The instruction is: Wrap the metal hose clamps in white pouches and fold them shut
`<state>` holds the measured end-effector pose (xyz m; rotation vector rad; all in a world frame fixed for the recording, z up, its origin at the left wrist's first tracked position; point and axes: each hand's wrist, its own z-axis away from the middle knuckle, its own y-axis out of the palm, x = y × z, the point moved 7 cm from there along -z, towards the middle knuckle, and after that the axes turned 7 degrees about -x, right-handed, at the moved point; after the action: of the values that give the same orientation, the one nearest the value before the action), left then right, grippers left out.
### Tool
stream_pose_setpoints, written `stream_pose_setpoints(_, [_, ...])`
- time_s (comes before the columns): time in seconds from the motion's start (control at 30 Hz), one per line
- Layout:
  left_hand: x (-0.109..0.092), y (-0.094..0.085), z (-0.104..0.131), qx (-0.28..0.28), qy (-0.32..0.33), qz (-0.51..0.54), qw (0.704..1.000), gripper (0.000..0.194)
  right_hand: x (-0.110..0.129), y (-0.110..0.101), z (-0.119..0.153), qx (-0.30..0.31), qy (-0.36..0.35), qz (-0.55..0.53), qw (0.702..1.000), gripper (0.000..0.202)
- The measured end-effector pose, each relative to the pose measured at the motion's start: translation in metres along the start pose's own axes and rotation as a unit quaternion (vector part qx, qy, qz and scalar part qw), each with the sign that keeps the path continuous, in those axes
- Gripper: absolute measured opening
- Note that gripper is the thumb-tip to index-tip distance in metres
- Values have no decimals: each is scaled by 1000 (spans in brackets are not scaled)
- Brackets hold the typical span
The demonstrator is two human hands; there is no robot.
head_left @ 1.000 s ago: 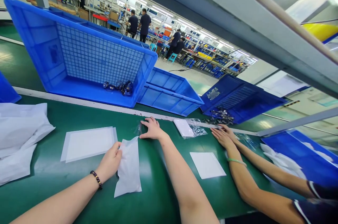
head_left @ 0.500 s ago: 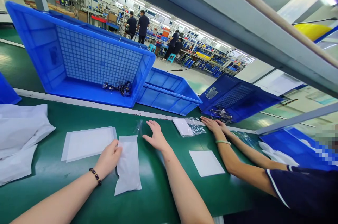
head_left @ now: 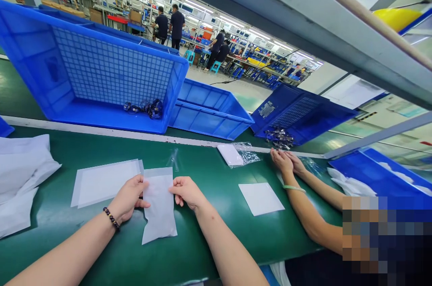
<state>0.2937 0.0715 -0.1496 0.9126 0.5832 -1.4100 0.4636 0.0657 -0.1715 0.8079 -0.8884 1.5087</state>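
Both hands are on a white translucent pouch (head_left: 159, 207) that stands out over the green tabletop. My left hand (head_left: 130, 196) pinches its upper left edge. At the upper right edge, my right hand (head_left: 187, 192) grips the pouch between thumb and fingers. What the pouch contains, if anything, does not show through. Just left of my left hand lie flat, overlapping white pouches (head_left: 104, 182). A small clear plastic piece (head_left: 173, 158) rests behind the pouch.
A large tilted blue crate (head_left: 111, 70) with dark metal parts (head_left: 148, 109) stands behind, beside a second blue bin (head_left: 209, 115). White bags (head_left: 23, 164) lie at left. To the right are a white sheet (head_left: 261, 198), a clear packet (head_left: 232, 155) and a co-worker's hands (head_left: 286, 162).
My right hand has come down from its open, raised pose and taken the pouch's right edge. My left hand still holds the left edge. The co-worker's hands have drawn together.
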Motion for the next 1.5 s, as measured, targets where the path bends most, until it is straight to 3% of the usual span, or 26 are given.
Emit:
stream_pose_setpoints(0.13, [0, 3, 5, 26, -49, 82, 995, 17, 2, 0, 2, -12, 16, -46, 999, 27])
stream_pose_setpoints(0.23, [-3, 5, 7, 37, -32, 84, 995, 18, 2, 0, 3, -18, 23, -68, 997, 29])
stream_pose_setpoints(0.43, [-13, 8, 13, 34, 24, -3, 999, 25, 1, -6, 3, -21, 8, -77, 997, 30])
stream_pose_setpoints(0.63, [-16, 19, 18, 126, 79, -75, 986, 34, 13, -9, 13, 5, -34, -74, 997, 26])
stream_pose_setpoints(0.73, [-20, 21, 22, 139, 136, -158, 968, 32, 13, -10, 20, 22, -61, -71, 995, 23])
stream_pose_setpoints(0.87, [-24, 19, 34, 112, 215, -339, 909, 20, 5, -14, 29, 36, -114, -73, 990, 20])
stream_pose_setpoints(1.03, [-22, 15, 53, 123, 363, -439, 812, 18, 4, -16, 46, 45, -222, -20, 974, 6])
stream_pose_setpoints(1.27, [-15, 14, 66, 93, 566, -501, 648, 22, 17, -18, 69, -3, -400, 187, 897, 18])
stream_pose_setpoints(1.37, [-17, 16, 69, 84, 596, -505, 619, 22, 14, -17, 73, -17, -426, 241, 872, 21])
stream_pose_setpoints(1.5, [-20, 17, 68, 87, 598, -513, 610, 22, 11, -14, 75, -24, -444, 287, 849, 23])
